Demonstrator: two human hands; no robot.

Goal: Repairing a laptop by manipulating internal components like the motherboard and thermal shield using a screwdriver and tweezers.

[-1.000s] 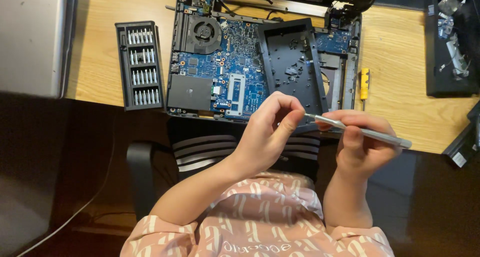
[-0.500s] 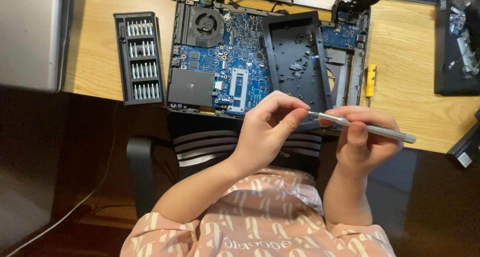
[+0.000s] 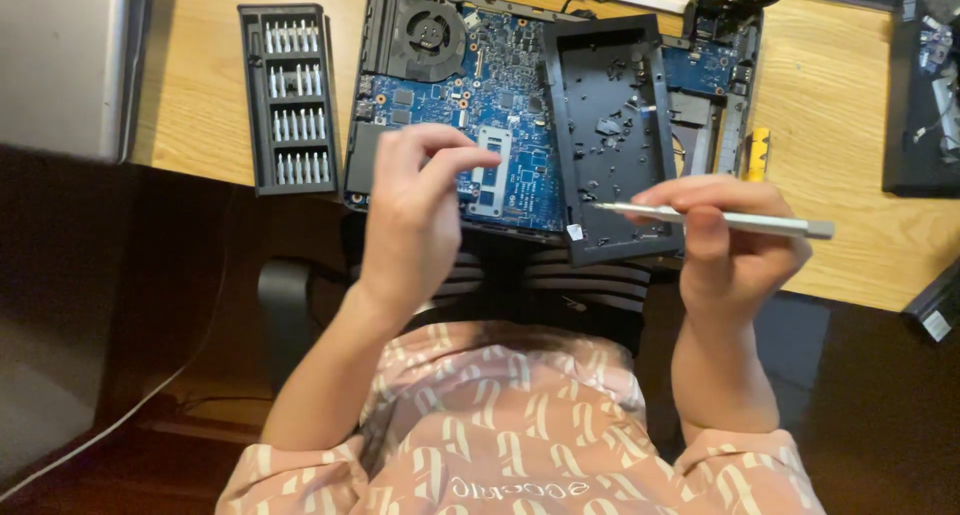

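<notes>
The right hand [image 3: 735, 245] holds a slim silver screwdriver [image 3: 720, 218] level, its grip pinched around the shaft and the tip pointing to nine o'clock, over the lower edge of a black plastic tray [image 3: 612, 135] that lies on the opened laptop [image 3: 500, 105]. The left hand [image 3: 415, 210] hovers at about nine o'clock from the tip, thumb and forefinger drawn close together; whether a bit or screw sits between them I cannot tell. The step looks like readying the driver between screws. The bit case [image 3: 292, 100] lies open on the table [image 3: 830, 125] at ten o'clock from the left hand. A next move would call for bringing the tip squarely onto a screw on the blue board.
</notes>
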